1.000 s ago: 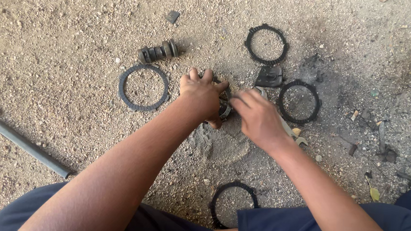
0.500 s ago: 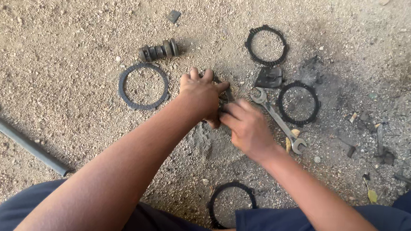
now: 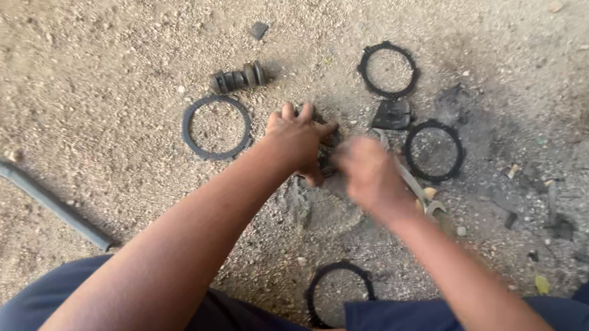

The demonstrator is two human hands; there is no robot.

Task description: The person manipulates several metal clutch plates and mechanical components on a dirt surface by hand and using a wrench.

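My left hand [image 3: 299,142] presses down on a small dark metal part [image 3: 324,162] lying in the dirt, with its fingers curled over it. My right hand [image 3: 371,172] is blurred with motion just right of that part, fingers curled toward it. A silver open-ended wrench [image 3: 414,188] lies on the ground against the right side of this hand. Whether the hand grips anything is hidden by the blur.
Black rings lie around: one left [image 3: 216,127], one far [image 3: 387,70], one right [image 3: 434,151], one near my knees [image 3: 337,293]. A grooved dark cylinder [image 3: 238,78] and a flat dark piece [image 3: 391,115] lie beyond. A grey pipe [image 3: 37,196] runs at left.
My right hand has slid left and toward me off the wrench, which now shows on the ground. The left hand has stayed on the dark part.
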